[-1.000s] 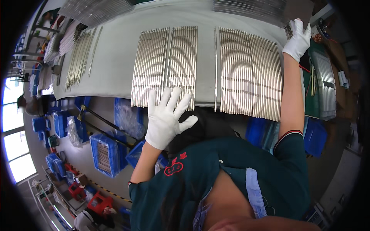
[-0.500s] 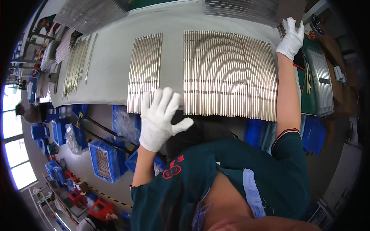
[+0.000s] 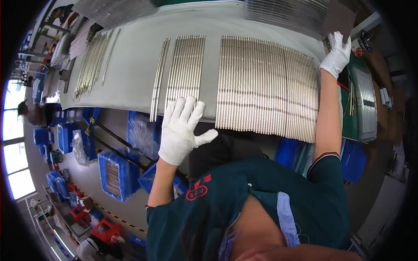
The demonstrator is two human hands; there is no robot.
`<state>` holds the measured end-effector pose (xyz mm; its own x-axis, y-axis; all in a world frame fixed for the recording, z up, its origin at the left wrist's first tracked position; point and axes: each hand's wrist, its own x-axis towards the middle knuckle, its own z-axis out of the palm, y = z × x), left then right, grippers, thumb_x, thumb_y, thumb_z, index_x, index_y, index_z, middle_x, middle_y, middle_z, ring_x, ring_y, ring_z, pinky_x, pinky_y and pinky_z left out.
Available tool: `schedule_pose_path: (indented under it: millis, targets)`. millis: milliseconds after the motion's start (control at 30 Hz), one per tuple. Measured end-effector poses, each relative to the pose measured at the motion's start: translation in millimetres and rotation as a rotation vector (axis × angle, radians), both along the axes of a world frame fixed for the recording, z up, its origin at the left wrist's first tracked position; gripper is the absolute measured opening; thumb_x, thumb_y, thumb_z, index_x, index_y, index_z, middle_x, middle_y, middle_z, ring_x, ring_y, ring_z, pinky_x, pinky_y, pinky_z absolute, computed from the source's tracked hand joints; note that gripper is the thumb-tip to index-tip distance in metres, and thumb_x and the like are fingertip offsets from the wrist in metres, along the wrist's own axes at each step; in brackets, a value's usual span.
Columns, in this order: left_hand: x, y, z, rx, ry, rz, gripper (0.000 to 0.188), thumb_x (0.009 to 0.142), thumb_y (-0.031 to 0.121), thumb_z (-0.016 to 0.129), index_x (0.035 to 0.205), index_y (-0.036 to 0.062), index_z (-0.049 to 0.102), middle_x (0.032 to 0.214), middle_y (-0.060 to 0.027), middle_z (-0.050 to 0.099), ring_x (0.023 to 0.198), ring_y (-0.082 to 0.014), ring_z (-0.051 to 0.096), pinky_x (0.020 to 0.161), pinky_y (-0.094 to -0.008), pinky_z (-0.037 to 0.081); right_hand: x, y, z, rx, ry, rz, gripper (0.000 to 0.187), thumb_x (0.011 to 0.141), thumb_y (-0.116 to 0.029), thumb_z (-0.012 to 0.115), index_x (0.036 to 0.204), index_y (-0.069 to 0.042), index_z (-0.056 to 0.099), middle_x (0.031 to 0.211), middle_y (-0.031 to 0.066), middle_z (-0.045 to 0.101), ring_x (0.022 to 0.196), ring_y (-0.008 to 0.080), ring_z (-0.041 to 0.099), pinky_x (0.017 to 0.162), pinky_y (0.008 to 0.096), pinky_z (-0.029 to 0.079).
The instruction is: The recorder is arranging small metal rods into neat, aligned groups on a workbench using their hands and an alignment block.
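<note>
My left hand (image 3: 180, 132), in a white glove, has its fingers spread over the near ends of a narrow group of thin silvery metal rods (image 3: 186, 65). A few more rods (image 3: 160, 80) lie just left of that group, with a small gap between. To the right is a wide block of the same rods (image 3: 266, 87), side by side. My right hand (image 3: 336, 57), also gloved, is stretched out beyond that block's far right corner, its fingers apart, beside a brown board (image 3: 338, 18). What its fingertips touch is not clear. My right forearm runs along the block's right side.
Loose rods (image 3: 91, 65) lie on the left of the pale tabletop (image 3: 130, 61). Clear ribbed trays (image 3: 287, 11) stand along the far edge, and another tray (image 3: 365, 102) is at the right. Blue bins (image 3: 115, 174) stand on the floor left of me.
The narrow group has split: most of its rods have shifted right with my left hand, leaving a few apart at the left. My right hand stays near the same corner. The whole view has shifted slightly.
</note>
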<state>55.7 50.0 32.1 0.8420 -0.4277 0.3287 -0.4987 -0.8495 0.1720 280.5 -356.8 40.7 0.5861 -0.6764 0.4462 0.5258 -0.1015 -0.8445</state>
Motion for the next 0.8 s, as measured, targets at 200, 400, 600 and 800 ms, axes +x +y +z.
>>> schedule_pose_path:
  millis: [200, 400, 600, 800]
  targets:
    - [0.7, -20.5, 17.7, -0.068, 0.077, -0.139, 0.084, 0.079, 0.067, 0.068, 0.127, -0.0005, 0.057, 0.124, -0.0198, 0.058, 0.113, -0.0396, 0.056, 0.102, -0.0533, 0.042, -5.2, -0.8, 9.1, -0.057, 0.010, -0.019, 0.048, 0.101, -0.021, 0.070, 0.139, 0.003, 0.055, 0.123, 0.0138, 0.067, 0.110, 0.0214, 0.069, 0.100, 0.0320, 0.056]
    - [29.9, 51.5, 10.4, 0.194, -0.053, 0.313, 0.080, 0.092, 0.062, 0.059, 0.142, -0.0010, 0.053, 0.135, -0.0184, 0.057, 0.125, -0.0359, 0.052, 0.113, -0.0583, 0.032, -6.8, -4.6, 7.6, -0.046, -0.012, -0.022, 0.050, 0.100, -0.024, 0.071, 0.139, 0.004, 0.055, 0.123, 0.0135, 0.066, 0.109, 0.0200, 0.069, 0.098, 0.0317, 0.056]
    - [37.7, 62.9, -15.6, 0.216, 0.030, 0.444, 0.078, 0.099, 0.062, 0.050, 0.145, -0.0015, 0.050, 0.142, -0.0185, 0.053, 0.130, -0.0340, 0.050, 0.116, -0.0530, 0.033, -1.3, 2.5, 4.4, -0.046, 0.004, -0.016, 0.048, 0.100, -0.022, 0.072, 0.138, 0.002, 0.057, 0.121, 0.0113, 0.068, 0.107, 0.0190, 0.069, 0.096, 0.0308, 0.055]
    - [34.3, 24.1, -2.4, 0.091, 0.069, 0.205, 0.078, 0.094, 0.058, 0.061, 0.140, -0.0052, 0.053, 0.135, -0.0202, 0.054, 0.127, -0.0365, 0.050, 0.113, -0.0487, 0.037, -3.3, -0.3, 3.1, -0.037, 0.020, -0.031, 0.046, 0.099, -0.023, 0.072, 0.136, 0.002, 0.059, 0.119, 0.0099, 0.069, 0.105, 0.0178, 0.069, 0.095, 0.0294, 0.055]
